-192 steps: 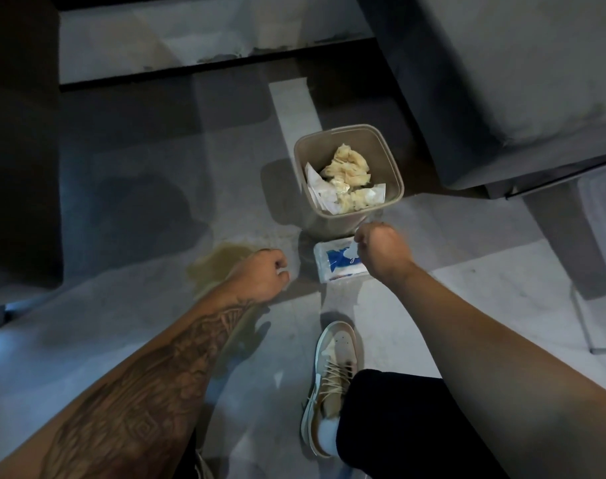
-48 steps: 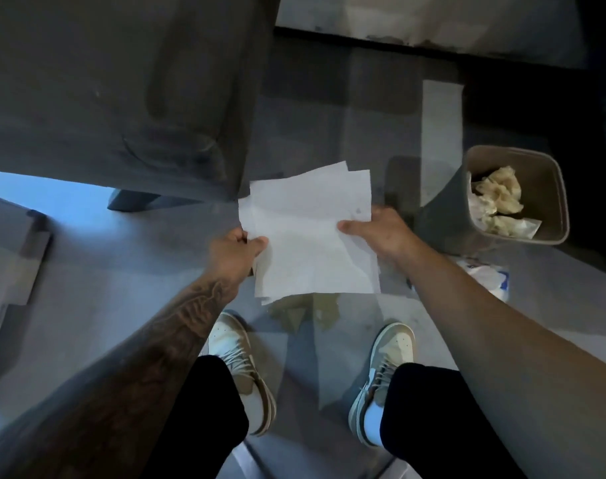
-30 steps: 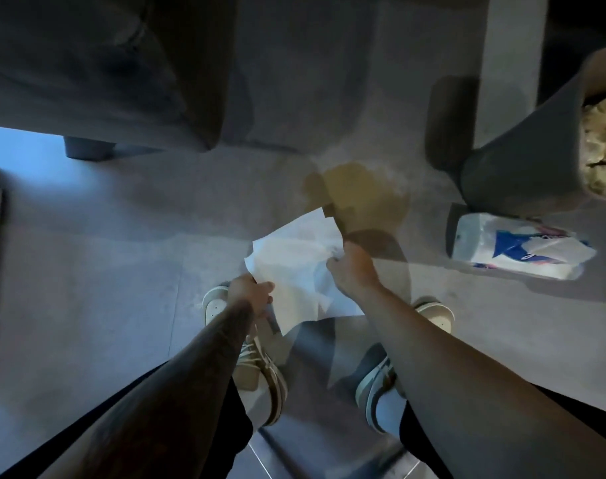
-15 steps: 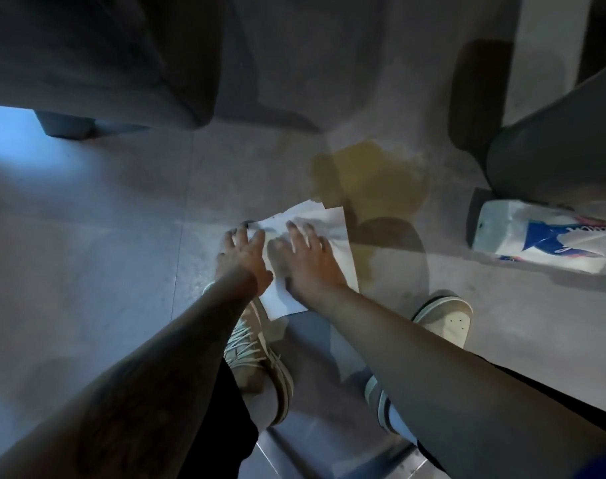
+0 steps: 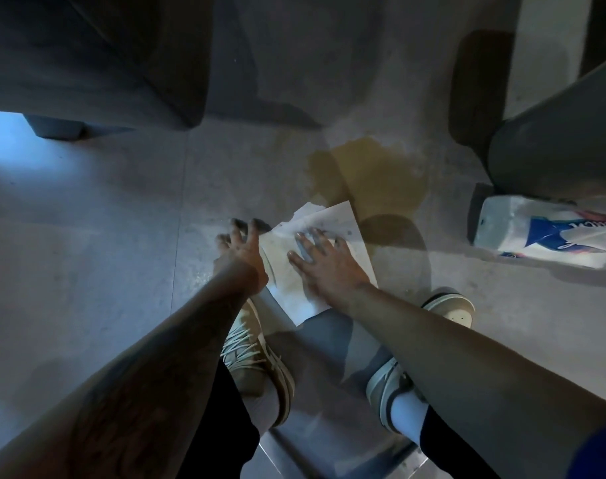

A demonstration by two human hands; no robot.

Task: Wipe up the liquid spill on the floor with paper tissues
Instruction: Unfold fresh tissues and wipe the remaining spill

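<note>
White paper tissues (image 5: 343, 223) lie flat on the grey floor just in front of my feet. My right hand (image 5: 324, 262) presses down on them with fingers spread. My left hand (image 5: 241, 252) rests at their left edge, fingers spread and touching the floor. A yellow-brown liquid spill (image 5: 374, 171) spreads on the floor just beyond the tissues' far corner. The near part of the sheet shows damp patches.
A white and blue tissue pack (image 5: 543, 233) lies on the floor to the right. Behind it stands a grey waste bin (image 5: 554, 146). A dark sofa (image 5: 94, 57) on a short leg (image 5: 54, 126) fills the upper left. My two shoes (image 5: 256, 364) stand below the tissues.
The tissues went from being held up in both hands to lying flat on the floor under my palms. Since half a second ago, my left hand has slid to the sheet's left edge.
</note>
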